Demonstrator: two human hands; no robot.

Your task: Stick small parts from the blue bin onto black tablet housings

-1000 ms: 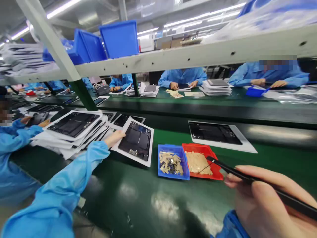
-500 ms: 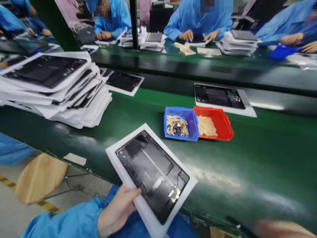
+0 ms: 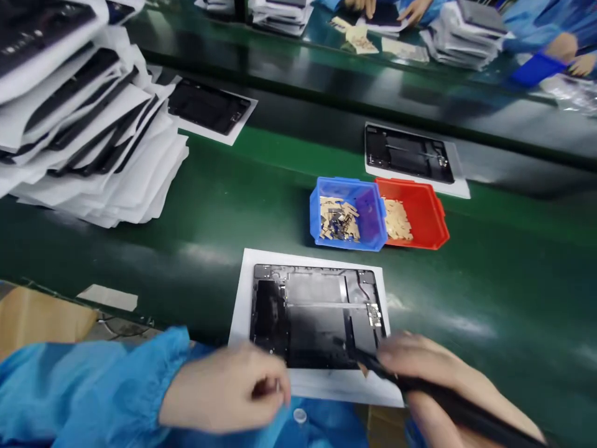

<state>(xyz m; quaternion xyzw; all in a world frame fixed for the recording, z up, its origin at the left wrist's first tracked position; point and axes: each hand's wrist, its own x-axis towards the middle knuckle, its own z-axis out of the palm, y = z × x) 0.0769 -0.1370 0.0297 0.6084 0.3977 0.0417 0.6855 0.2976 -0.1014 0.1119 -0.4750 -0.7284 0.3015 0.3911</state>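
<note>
In front of me an opened black tablet housing [image 3: 317, 330] lies on a white sheet [image 3: 326, 382], with inner parts and a ribbon cable showing. My right hand [image 3: 448, 386] grips black tweezers [image 3: 433, 392], their tips over the housing's lower right part. A small tan piece [image 3: 362, 369] shows by the tips; whether it is held is unclear. My left hand [image 3: 228, 386] is at the sheet's lower left, fingers curled together and slightly blurred; anything pinched there is hidden. Beyond are a blue bin [image 3: 349, 214] with tan and dark small pieces and a red bin [image 3: 420, 214] with tan pieces.
A tall stack of housings and white sheets [image 3: 107, 143] stands at left. Further housings lie behind, one at left [image 3: 209, 106] and another at right [image 3: 410, 152]. A tape strip [image 3: 109, 297] is by the front edge, near a wooden stool [image 3: 41, 317]. Co-workers' hands [image 3: 415, 9] show across.
My left hand brought the housing and its sheet from beside the stack to the table before me and released them. The tweezers moved from the red bin to over the housing. My view tilted down.
</note>
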